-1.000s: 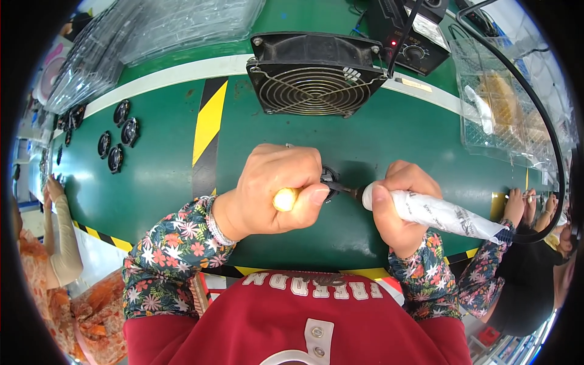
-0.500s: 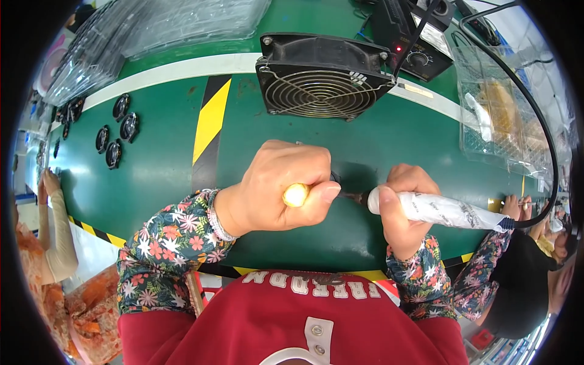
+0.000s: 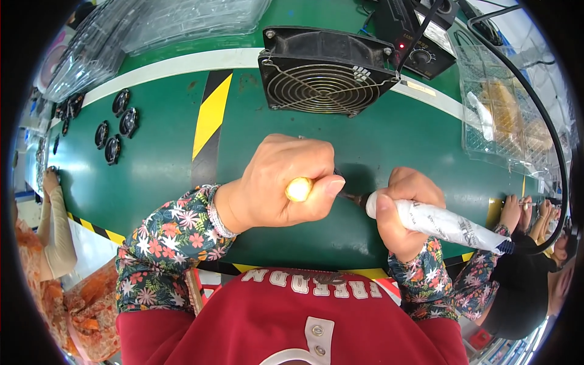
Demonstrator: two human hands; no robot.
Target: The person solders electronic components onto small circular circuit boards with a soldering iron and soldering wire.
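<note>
My right hand point(image 3: 409, 210) is wrapped round a soldering iron point(image 3: 450, 225), its handle covered in white wrapping and its dark tip pointing left. Closed in a fist, my left hand point(image 3: 283, 182) faces that tip across a small gap. A bright yellowish, round-ended thing point(image 3: 298, 189) pokes out between its thumb and curled fingers; its kind cannot be made out. A bit of something dark point(image 3: 337, 174) shows at the far side of the thumb, mostly hidden by the fist. Both hands are above the green table point(image 3: 152, 152).
A black fan point(image 3: 322, 85) stands beyond my hands. A black control box point(image 3: 420, 58) with a lit red lamp is far right, near clear trays point(image 3: 505, 121). The iron's black cable point(image 3: 550, 140) loops rightward. Several black ring-shaped parts point(image 3: 128, 122) lie left. Other people sit at both sides.
The rear end of the soldering iron has dipped toward me, so it slants more, and its cable has shifted. My left fist has moved slightly to the right and away from me.
</note>
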